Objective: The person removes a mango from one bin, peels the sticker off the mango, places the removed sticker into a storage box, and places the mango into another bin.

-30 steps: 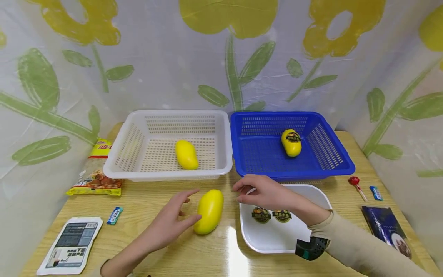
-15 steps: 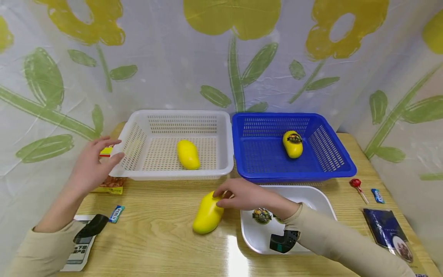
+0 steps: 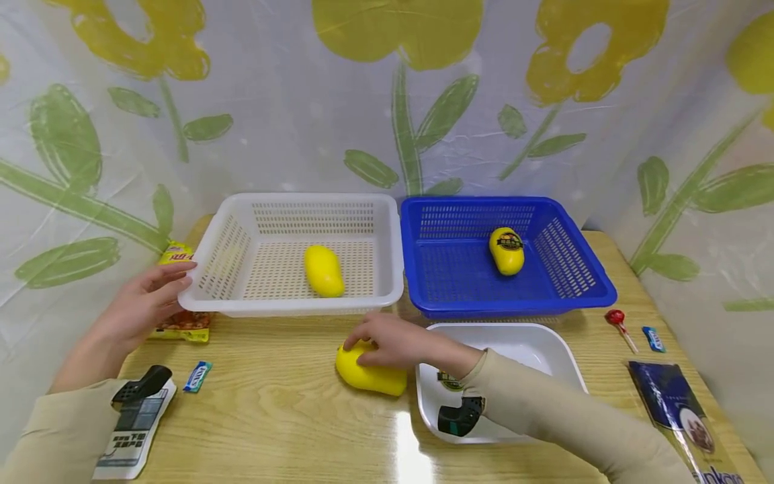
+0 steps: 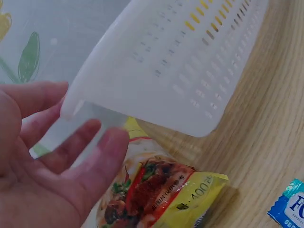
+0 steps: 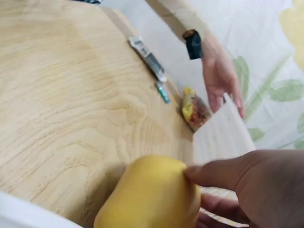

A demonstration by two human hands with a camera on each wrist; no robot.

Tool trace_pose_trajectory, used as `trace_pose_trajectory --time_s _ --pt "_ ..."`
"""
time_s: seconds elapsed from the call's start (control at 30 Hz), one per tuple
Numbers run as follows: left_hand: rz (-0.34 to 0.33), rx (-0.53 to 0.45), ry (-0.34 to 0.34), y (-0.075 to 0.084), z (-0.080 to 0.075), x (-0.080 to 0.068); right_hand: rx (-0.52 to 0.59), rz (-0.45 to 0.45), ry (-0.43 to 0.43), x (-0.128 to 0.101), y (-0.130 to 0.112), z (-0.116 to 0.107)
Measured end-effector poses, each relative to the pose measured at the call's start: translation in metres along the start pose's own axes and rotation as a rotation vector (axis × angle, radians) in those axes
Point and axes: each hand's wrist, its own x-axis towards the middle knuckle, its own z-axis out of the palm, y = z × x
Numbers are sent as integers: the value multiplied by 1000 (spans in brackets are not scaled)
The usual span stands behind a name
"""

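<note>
My right hand (image 3: 390,343) grips a plain yellow mango (image 3: 371,376) on the table in front of the baskets. In the right wrist view the thumb presses the side of this mango (image 5: 152,194), and fingers curl behind it. My left hand (image 3: 142,302) is at the front left corner of the white basket (image 3: 290,306). Seen from the left wrist, its fairly straight fingers (image 4: 47,92) reach the rim and the thumb stays below. Another plain mango (image 3: 323,271) lies inside the white basket. A mango with a black label (image 3: 506,251) lies in the blue basket (image 3: 508,308).
A white tray (image 3: 568,376) with label stickers stands under my right forearm. On the left are a yellow food bag (image 3: 190,333), a small blue packet (image 3: 197,376) and a white pouch (image 3: 136,430). A red lollipop (image 3: 615,317), another small packet (image 3: 653,339) and a dark bag (image 3: 665,390) lie right.
My left hand has left the mango and moved to the white basket's left corner. My right hand has come over to that mango and taken hold; the mango has turned crosswise.
</note>
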Motion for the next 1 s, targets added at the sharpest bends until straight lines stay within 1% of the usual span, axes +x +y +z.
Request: trace_pose_trajectory --time_s 0.13,0.2,0.27,0.37,0.43,0.53,0.73,0.9,1.0 --pt "-1 -70 -24 -3 3 3 23 -13 -31 6 2 1" --pt "8 -122 -46 -5 2 4 39 -12 -39 8 3 0" --pt "20 -150 -49 -7 2 3 50 -10 -51 8 3 -1" --pt "40 -193 -79 -10 -1 3 45 -14 -78 8 4 -1" --pt "49 -201 -88 -11 -1 2 27 -24 -102 6 5 -1" --pt "59 -218 -123 -12 -2 2 11 -48 -149 4 6 -1" --pt "49 -198 -115 -10 -1 1 31 -79 -285 -1 7 -5" --pt "40 -196 -114 -8 0 1 38 -98 -356 -3 6 -9" --pt "39 -187 -111 -8 0 0 17 -127 -402 -3 6 -10"
